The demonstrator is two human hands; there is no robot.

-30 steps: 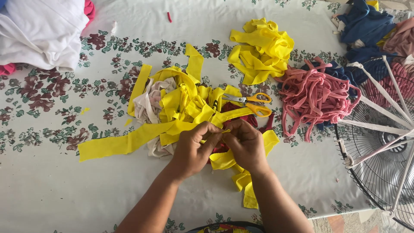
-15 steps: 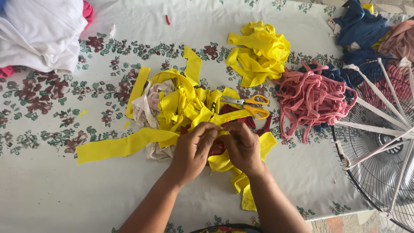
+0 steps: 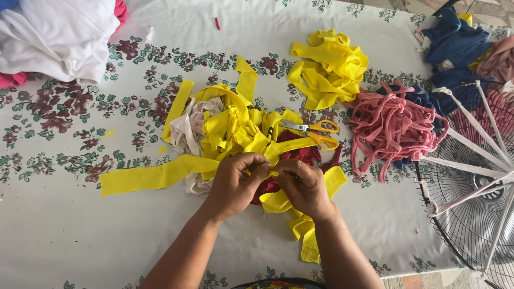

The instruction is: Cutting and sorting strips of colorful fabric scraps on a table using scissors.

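On the flowered worktop point(image 3: 64, 235), left hand point(image 3: 235, 182) and right hand point(image 3: 305, 187) meet, fingers pinched shut on a yellow strip point(image 3: 155, 176) by the yellow heap point(image 3: 235, 126), the pinch itself hidden, scissors point(image 3: 316, 132) beyond, fan point(image 3: 476, 198) cut off.

free: bare tablecloth point(image 3: 64, 230) lower left | blocked: scissors point(image 3: 313, 132), fan point(image 3: 482, 187) right
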